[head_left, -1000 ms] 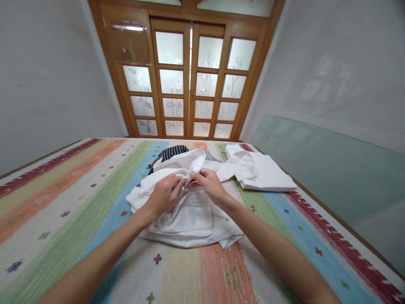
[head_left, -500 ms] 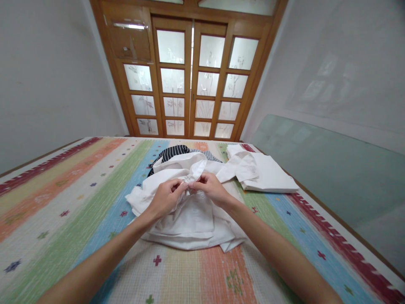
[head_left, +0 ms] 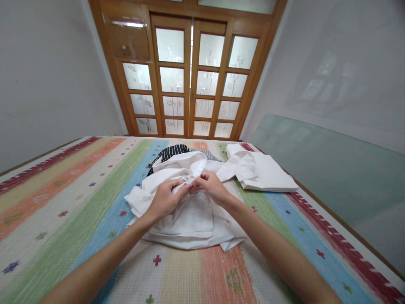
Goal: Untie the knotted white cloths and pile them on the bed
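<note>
A crumpled white shirt [head_left: 193, 219] lies in front of me, its collar raised toward the far side and one sleeve stretched out to the right. My left hand [head_left: 167, 197] pinches the cloth just below the collar. Right beside it, my right hand [head_left: 210, 188] pinches the same spot from the other side, the fingertips of both nearly meeting. Whatever small part of the shirt sits between the fingertips is hidden. A black garment with white stripes [head_left: 173, 151] and a grey striped one [head_left: 205, 153] stick out behind the shirt.
Folded white cloth [head_left: 270, 173] is stacked to the right, with the shirt's sleeve reaching onto its edge. A colourful striped cover [head_left: 79, 219] spreads under everything. Pale green glass [head_left: 329, 169] leans along the right wall. Wooden doors with glass panes [head_left: 193, 80] stand beyond the far edge.
My left hand has turned slightly, with its thumb pushing a little to the right toward the right fingertips. The right hand stays nearly in place; the shirt has hardly moved.
</note>
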